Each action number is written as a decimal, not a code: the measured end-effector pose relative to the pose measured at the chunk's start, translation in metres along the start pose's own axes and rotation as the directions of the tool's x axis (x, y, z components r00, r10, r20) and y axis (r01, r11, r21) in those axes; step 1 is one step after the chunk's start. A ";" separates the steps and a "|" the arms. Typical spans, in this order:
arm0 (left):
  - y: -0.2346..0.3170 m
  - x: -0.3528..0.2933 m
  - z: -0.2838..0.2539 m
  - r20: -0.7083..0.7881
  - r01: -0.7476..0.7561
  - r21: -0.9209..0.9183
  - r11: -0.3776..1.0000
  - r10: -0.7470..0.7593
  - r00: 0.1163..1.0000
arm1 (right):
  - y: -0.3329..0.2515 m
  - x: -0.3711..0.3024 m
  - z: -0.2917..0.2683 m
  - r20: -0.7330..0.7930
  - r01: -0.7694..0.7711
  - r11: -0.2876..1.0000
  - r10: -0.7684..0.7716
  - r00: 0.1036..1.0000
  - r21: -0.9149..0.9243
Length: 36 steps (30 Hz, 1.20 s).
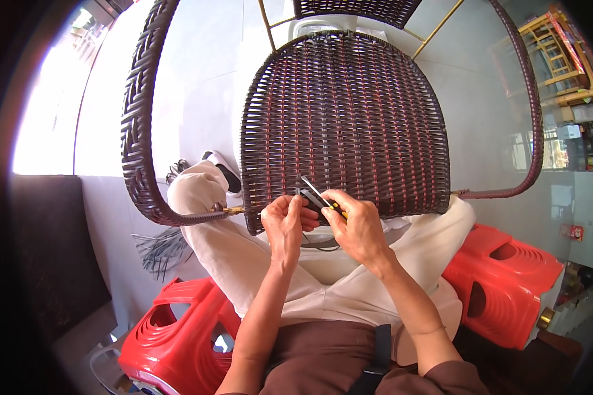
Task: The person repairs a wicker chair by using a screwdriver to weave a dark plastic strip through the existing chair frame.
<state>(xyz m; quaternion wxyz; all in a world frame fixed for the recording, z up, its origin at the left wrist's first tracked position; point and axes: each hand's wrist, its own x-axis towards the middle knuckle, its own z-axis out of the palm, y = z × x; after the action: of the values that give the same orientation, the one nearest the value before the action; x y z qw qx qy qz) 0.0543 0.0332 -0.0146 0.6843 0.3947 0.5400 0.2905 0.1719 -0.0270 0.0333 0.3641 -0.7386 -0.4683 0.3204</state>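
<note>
Across my knees rests a chair with a woven seat (pixel 346 118) of dark brown and reddish strands. My right hand (pixel 357 227) is closed around a screwdriver (pixel 315 187) with a yellow and black handle, its metal shaft pointing up and to the left over the seat's near edge. Close beside it, my left hand (pixel 286 222) pinches a dark flat strip (pixel 313 196) at that same edge. The strip lies right by the tool; whether they touch I cannot tell. A thin dark strand curves down below my hands.
Wrapped armrests (pixel 138 125) arch out on both sides of the seat. Loose dark strips (pixel 161 251) lie on the floor at left. Red plastic stools (pixel 178 336) stand on either side of me. A dark panel (pixel 56 250) is at far left, wooden furniture (pixel 560 59) at far right.
</note>
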 end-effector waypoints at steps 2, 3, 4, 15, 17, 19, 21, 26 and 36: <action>0.000 0.000 0.000 0.001 0.003 -0.012 1.000 -0.003 1.000 | 0.005 -0.003 0.005 0.014 -0.003 1.000 0.004 1.000 -0.012; 0.000 0.000 0.000 0.003 0.008 -0.023 1.000 -0.008 1.000 | 0.016 -0.007 0.013 -0.081 0.094 0.995 -0.092 0.992 0.014; 0.000 0.000 0.000 0.001 0.009 -0.025 1.000 -0.009 1.000 | 0.027 -0.010 0.021 -0.178 0.192 0.981 -0.184 0.967 0.032; 0.002 0.001 -0.005 0.044 0.035 -0.032 0.999 -0.034 0.998 | 0.052 -0.021 0.049 -0.332 0.328 0.940 -0.338 0.880 -0.089; 0.010 0.001 -0.004 0.008 -0.040 0.234 0.971 0.039 0.999 | 0.053 -0.022 0.048 -0.334 0.329 0.940 -0.341 0.879 -0.095; 0.017 -0.003 -0.003 -0.005 -0.101 0.486 0.868 0.119 0.993 | 0.054 -0.021 0.048 -0.333 0.328 0.940 -0.340 0.880 -0.093; 0.022 -0.007 -0.004 -0.020 -0.300 0.747 0.594 0.470 0.882 | 0.054 -0.020 0.048 -0.333 0.329 0.940 -0.339 0.880 -0.089; 0.017 -0.001 -0.008 0.121 -0.533 0.718 0.447 0.674 0.729 | 0.052 -0.020 0.047 -0.330 0.323 0.943 -0.329 0.885 -0.074; 0.010 0.000 -0.007 0.227 -0.511 0.813 0.280 0.655 0.721 | 0.051 -0.020 0.046 -0.338 0.309 0.951 -0.300 0.892 -0.028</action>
<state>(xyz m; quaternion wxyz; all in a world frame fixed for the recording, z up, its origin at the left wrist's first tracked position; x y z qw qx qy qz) 0.0483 0.0401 -0.0069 0.2101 0.8153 0.4756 0.2547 0.1510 -0.0498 -0.0310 0.4944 -0.6951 -0.5043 0.1340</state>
